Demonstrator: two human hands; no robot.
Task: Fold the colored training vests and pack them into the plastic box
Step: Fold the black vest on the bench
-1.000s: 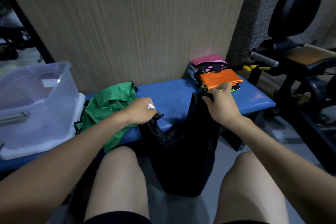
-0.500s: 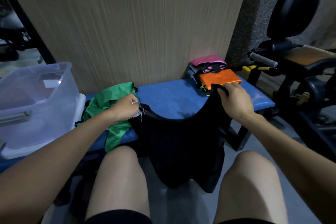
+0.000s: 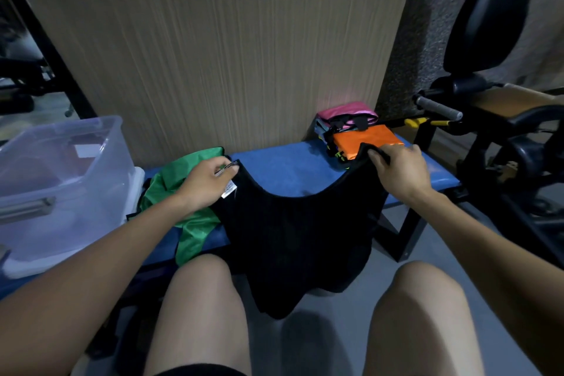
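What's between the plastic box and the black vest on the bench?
Head view: the crumpled green vest lies between the plastic box and the black vest, with the left hand over it.

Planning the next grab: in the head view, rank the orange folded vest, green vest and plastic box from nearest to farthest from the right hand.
From the right hand:
1. Orange folded vest, just beyond its fingers, on the bench's right end.
2. Green vest, across the bench, under the left hand.
3. Plastic box, far left.

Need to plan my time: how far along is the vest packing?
Done: an orange vest lies folded on the bench. In hand: the left hand and right hand hold a black vest spread. Left: the crumpled green vest, then packing the plastic box.
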